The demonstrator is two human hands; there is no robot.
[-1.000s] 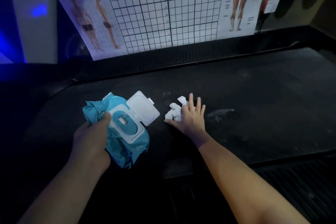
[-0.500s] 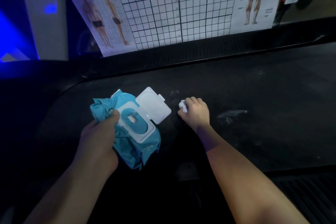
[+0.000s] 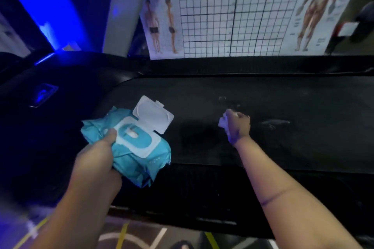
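My left hand point(image 3: 97, 157) grips a crumpled blue pack of wet wipes point(image 3: 131, 147) from its left side, thumb on top. The pack's white flip lid point(image 3: 153, 114) stands open, and a bit of white wipe shows in the slot. My right hand point(image 3: 237, 125) is curled into a fist round a balled-up white wipe point(image 3: 222, 122), which sticks out on the left of the fist. That fist sits over the black treadmill belt point(image 3: 293, 147), near some pale smears point(image 3: 275, 122).
A white grid poster with body figures point(image 3: 232, 12) hangs behind the treadmill. The ribbed black side rail point(image 3: 202, 188) runs along the near edge. Blue light glows at the upper left point(image 3: 46, 6). Floor with painted lines point(image 3: 131, 236) shows at the bottom.
My right hand went from lying flat over the wipe to balling it up in a fist and lifting it. The view has pulled back and shifted; the left hand keeps hold of the pack.
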